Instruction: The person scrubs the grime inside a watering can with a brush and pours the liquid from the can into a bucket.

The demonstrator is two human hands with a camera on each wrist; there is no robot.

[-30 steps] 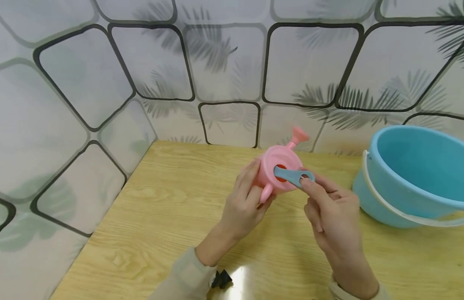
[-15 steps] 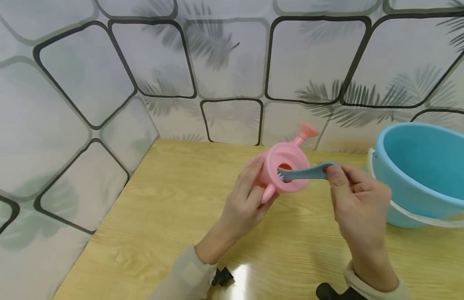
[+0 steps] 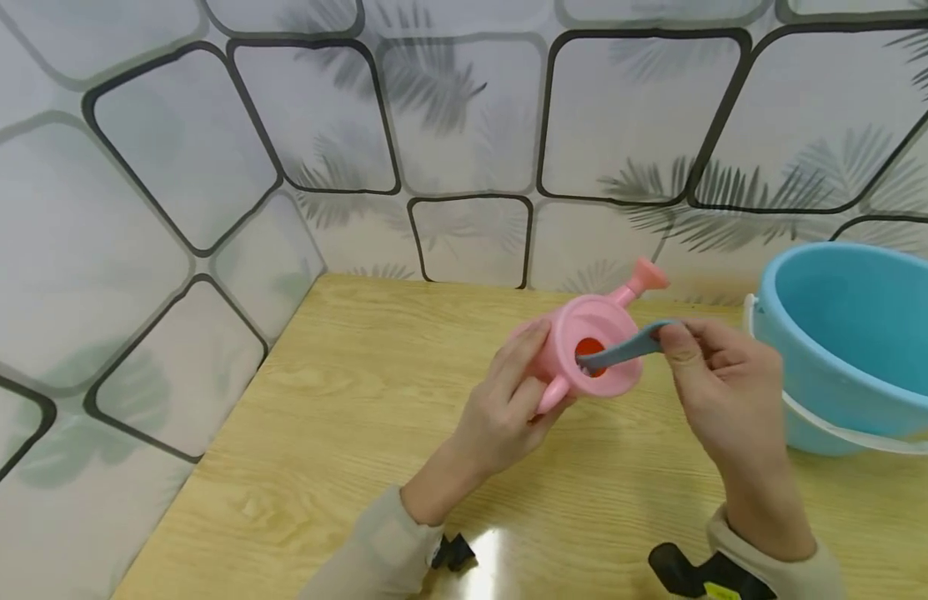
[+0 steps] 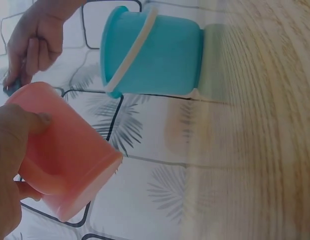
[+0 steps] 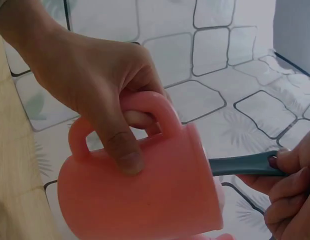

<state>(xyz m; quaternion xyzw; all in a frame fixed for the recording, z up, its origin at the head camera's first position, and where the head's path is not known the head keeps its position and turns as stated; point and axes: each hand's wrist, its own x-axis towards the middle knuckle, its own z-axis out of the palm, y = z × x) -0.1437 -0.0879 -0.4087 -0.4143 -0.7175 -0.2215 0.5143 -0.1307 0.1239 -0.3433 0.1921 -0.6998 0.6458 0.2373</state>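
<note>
My left hand (image 3: 501, 408) grips a pink toy watering can (image 3: 617, 321), held above the table. In the right wrist view its fingers pass through the can's loop handle (image 5: 167, 112), with the thumb on the body. The can's round opening, with red inside, is tilted up toward the head camera; the spout points back right. My right hand (image 3: 734, 392) pinches the handle end of a blue-grey toy rake (image 3: 621, 350). The rake's toothed end sits at the can's opening and is partly hidden.
A light blue bucket (image 3: 801, 358) with a white handle stands at the right, just beyond my right hand. The wooden table (image 3: 358, 375) meets patterned walls at the back and left. Black straps (image 3: 452, 552) show at both wrists.
The right hand has drawn the rake back to the right, out of the can's opening, then tipped it toward the opening again. The can has shifted right and tilted with the left hand.
</note>
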